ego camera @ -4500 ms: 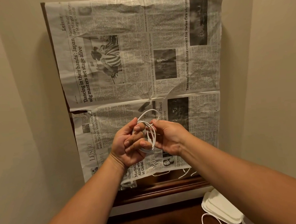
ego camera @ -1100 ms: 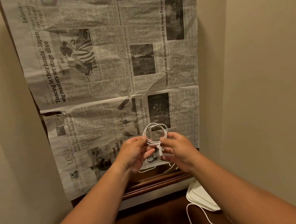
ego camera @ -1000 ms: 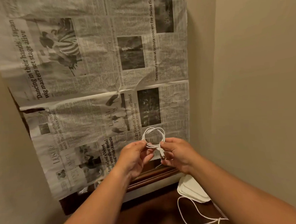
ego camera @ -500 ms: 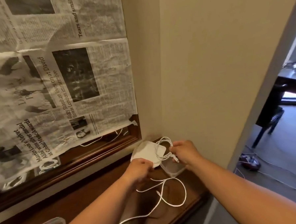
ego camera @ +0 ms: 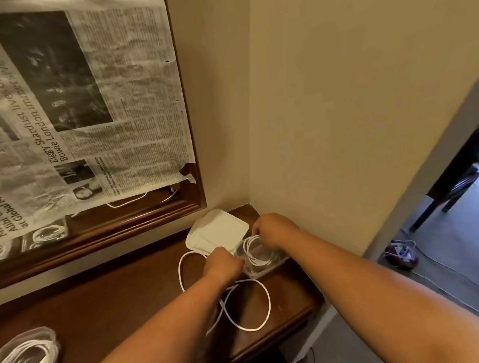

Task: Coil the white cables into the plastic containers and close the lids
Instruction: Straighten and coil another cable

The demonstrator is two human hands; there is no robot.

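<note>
A beige wall [ego camera: 339,92] fills the upper right and meets a second wall in a corner. To the left of that corner hangs a wooden frame [ego camera: 124,223] covered with newspaper [ego camera: 90,106]. Below the paper's torn lower edge a strip of mirror shows, with cables reflected in it. At the far right an opening gives onto a grey floor [ego camera: 444,254] where thin cords trail.

A dark wooden table [ego camera: 114,304] runs along under the frame into the corner. At its near left edge sits a clear plastic tub [ego camera: 32,331], only partly in view, with white loops of cable inside it.

In the corner lies a stack of white lids [ego camera: 216,232], flat on the table. Just beside it, to the right and touching its edge, stands an open clear container [ego camera: 265,270] with no lid on it.

A loose cable [ego camera: 250,329] sprawls on the table in front of both, one loop curving up beside the lids and another lying near the table's front edge (part of it passes under the left forearm).

The right hand [ego camera: 274,229] reaches over the far rim of the container, its fingers curled and pinching the top of the coiled cable [ego camera: 254,257], whose lower loops are down inside the container. The left hand [ego camera: 223,264] is at the container's near left rim with its fingers bent. I cannot tell whether it grips the rim, the cable or nothing.
</note>
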